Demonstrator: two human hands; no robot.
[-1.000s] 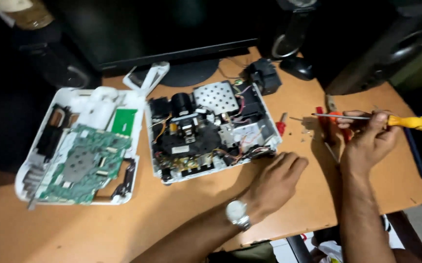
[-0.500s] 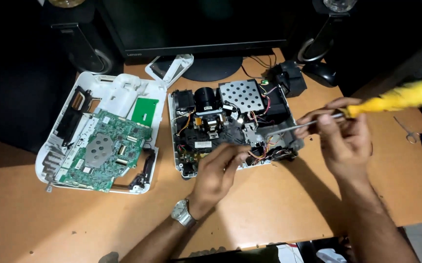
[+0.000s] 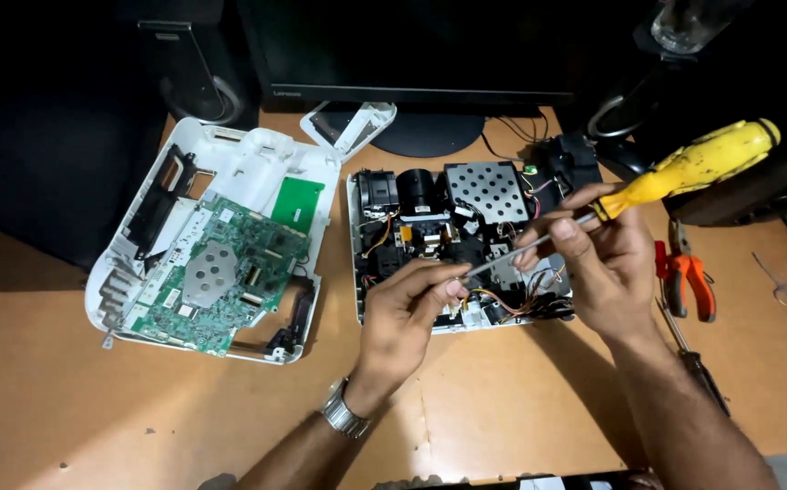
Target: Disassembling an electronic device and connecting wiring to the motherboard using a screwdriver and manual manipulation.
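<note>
Centre-right of frame: right hand (image 3: 607,263) grip closed around the yellow-handled screwdriver (image 3: 629,195). Left hand (image 3: 407,313) pinches its shaft tip over the opened device (image 3: 462,245) on the desk (image 3: 49,399).

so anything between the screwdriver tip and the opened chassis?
Nothing visible. The right hand holds the yellow-handled screwdriver; the left hand pinches its shaft near the tip, right over the opened device chassis. The tip itself is hidden by the fingers.

Left hand (image 3: 404,318) has reached the screwdriver (image 3: 629,195) tip, seemingly touching it.
</note>
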